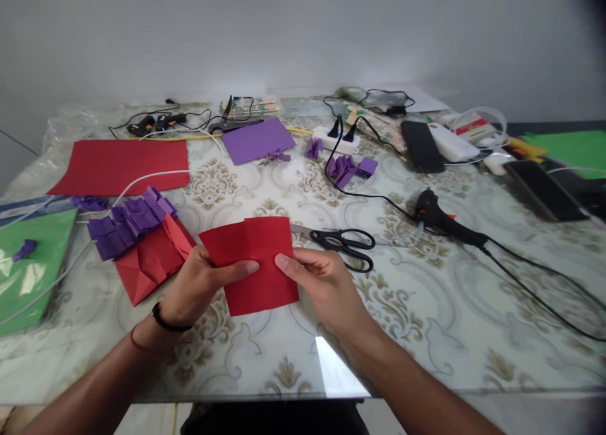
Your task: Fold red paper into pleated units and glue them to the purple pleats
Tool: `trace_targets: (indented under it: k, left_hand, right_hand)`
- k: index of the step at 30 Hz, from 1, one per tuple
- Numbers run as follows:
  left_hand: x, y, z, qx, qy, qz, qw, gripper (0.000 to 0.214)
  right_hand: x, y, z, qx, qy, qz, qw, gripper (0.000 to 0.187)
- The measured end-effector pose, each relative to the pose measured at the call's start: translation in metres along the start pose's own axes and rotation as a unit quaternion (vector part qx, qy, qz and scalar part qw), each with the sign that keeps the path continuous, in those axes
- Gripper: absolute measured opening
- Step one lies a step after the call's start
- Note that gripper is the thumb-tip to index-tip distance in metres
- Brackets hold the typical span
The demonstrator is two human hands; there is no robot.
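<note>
A piece of red paper (pixel 260 290) is held up above the table between both hands. My left hand (pixel 201 280) grips its left side, thumb lying across the front and the other fingers hidden behind. On the right edge, my right hand (pixel 324 280) pinches the same paper with its thumb in front. Just behind the right hand lie black-handled scissors (pixel 350 240), blades partly covered by the paper. Beside the left hand rests a folded red paper piece (pixel 151 264), with a row of folded purple paper (pixel 130 223) along its upper edge.
A black glue gun (pixel 442 220) lies at right, its cord running to a white power strip (pixel 337 140). Red sheets (pixel 125 166), a purple sheet (pixel 259 139) and green paper (pixel 35 264) lie around. Phones (pixel 421 146) sit at back right. A white cable (pixel 151 177) crosses the left side.
</note>
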State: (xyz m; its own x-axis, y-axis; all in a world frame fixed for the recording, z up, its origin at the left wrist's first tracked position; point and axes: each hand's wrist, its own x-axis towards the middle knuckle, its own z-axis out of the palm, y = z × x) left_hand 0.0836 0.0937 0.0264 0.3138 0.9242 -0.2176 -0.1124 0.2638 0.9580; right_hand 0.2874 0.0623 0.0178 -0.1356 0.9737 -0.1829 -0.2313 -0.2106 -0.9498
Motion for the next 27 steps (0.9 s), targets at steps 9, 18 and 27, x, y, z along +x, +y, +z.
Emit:
trace_targets:
  k: [9, 18, 27]
  left_hand:
    - [-0.003, 0.000, -0.006, 0.076, 0.039, -0.013, 0.996, 0.033]
    - [0.002, 0.006, -0.011, 0.114, -0.035, -0.040, 0.992, 0.041]
    - [0.003, 0.007, -0.015, 0.115, -0.017, 0.005, 0.993, 0.047]
  right_hand:
    - [0.001, 0.003, 0.002, -0.032, 0.000, -0.004, 0.999, 0.041]
    - [0.007, -0.002, -0.006, -0.042, 0.020, 0.011, 0.999, 0.037]
    - [0.008, -0.003, -0.010, -0.048, 0.019, -0.019, 0.998, 0.042]
